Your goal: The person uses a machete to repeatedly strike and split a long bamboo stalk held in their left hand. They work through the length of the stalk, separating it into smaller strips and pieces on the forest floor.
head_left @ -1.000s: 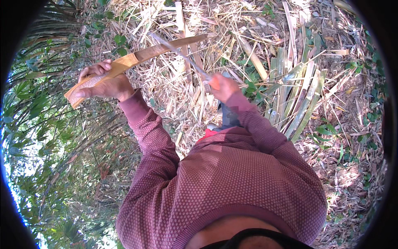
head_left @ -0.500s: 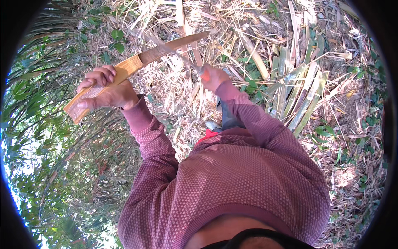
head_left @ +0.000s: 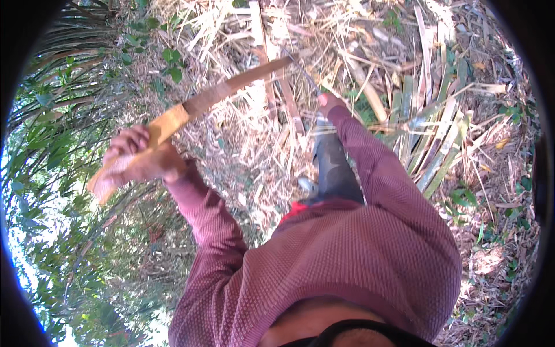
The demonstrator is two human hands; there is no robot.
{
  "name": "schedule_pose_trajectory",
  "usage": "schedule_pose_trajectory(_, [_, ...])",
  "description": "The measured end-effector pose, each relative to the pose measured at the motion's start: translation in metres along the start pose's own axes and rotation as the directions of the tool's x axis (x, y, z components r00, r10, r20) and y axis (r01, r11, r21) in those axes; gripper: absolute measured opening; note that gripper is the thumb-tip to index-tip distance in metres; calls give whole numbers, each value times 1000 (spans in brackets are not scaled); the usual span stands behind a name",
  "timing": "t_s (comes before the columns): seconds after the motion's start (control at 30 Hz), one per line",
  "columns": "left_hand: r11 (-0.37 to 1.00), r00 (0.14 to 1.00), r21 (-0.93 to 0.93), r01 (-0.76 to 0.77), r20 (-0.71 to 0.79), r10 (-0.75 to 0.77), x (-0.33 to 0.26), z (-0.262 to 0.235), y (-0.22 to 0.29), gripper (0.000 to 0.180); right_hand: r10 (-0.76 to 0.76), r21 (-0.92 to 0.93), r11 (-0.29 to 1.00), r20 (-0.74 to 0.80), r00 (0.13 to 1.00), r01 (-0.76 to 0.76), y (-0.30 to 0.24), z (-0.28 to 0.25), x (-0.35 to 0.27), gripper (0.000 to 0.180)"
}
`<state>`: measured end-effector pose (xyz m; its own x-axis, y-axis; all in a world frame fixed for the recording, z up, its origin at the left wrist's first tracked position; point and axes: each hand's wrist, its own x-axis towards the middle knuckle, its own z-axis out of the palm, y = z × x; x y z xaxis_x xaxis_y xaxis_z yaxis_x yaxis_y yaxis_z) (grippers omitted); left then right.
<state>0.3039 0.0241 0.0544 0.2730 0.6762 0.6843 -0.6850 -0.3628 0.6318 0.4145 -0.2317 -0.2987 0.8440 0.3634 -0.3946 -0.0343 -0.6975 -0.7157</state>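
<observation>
My left hand [head_left: 139,156] is wrapped round the thick yellow end of a long, slightly curved wooden piece [head_left: 199,101]. Its far part is brown and tapers to a tip at the upper middle. My right hand [head_left: 329,103] is closed on the handle of a thin-bladed knife [head_left: 305,74]; the fingers hide most of the handle. The blade points up and left, its end close to the tip of the wooden piece. Whether the two touch I cannot tell. The left hand is blurred by motion.
Split green and brown strips [head_left: 436,136] lie in a pile at the right. A thicker pale stick [head_left: 370,92] lies beside them. Dry straw and shavings [head_left: 231,156] cover the ground. Leafy plants [head_left: 46,144] crowd the left side. My dark-trousered leg [head_left: 335,170] shows below my right hand.
My right hand has moved right with the knife, its blade shifting from across the brown part to near the tip. The wooden piece's held end has sunk slightly in view.
</observation>
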Motion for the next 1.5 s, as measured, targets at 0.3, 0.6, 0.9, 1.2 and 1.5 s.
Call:
schedule_pose_trajectory(0.3, [998, 999, -50, 44, 2, -44, 11, 24, -7, 55, -273, -7, 962, -55, 960, 273, -27, 8, 8, 29])
schedule_pose_trajectory(0.6, [995, 989, -61, 81, -119, -88, 6, 9, -9, 47, -277, -19, 958, 178, 944, 285, -108, -29, -29, 30])
schedule_pose_trajectory(0.9, [988, 988, -51, 148, -45, -151, 20, -8, -21, 40, 64, -1, 998, 85, 994, -64, -9, 16, 60, 38])
schedule_pose_trajectory(1.2, [967, 974, -134, 217, -31, -223, 25, 5, -23, 31, -135, 64, 989, 3, 991, 135, -8, 15, 59, 27])
schedule_pose_trajectory(1.5, [972, 973, -83, 220, -55, -225, 26, -12, -22, 26, -203, -191, 954, 159, 966, 232, -73, -9, 18, 20])
